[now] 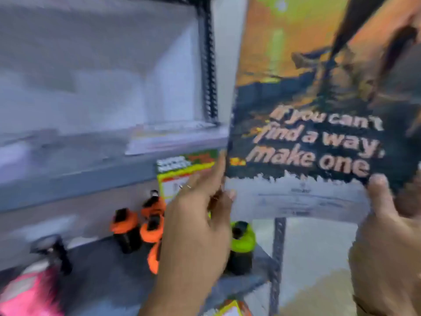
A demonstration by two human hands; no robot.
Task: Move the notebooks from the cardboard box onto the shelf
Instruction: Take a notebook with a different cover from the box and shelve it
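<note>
Notebooks are up at shelf height, cover facing us with its "make one" slogan, gripped by the bottom corners: our left hand pinches the lower left edge between fingers and thumb, our right hand pinches the lower right. Holding low likely frees the top to lead onto the grey shelf, where flat notebooks already lie. Below stand orange-capped bottles.

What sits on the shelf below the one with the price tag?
Orange-capped bottles, a green-capped bottle and a blurred pink item stand on the lower shelf. The left hand covers part of the bottle group, so their count is unclear.
</note>
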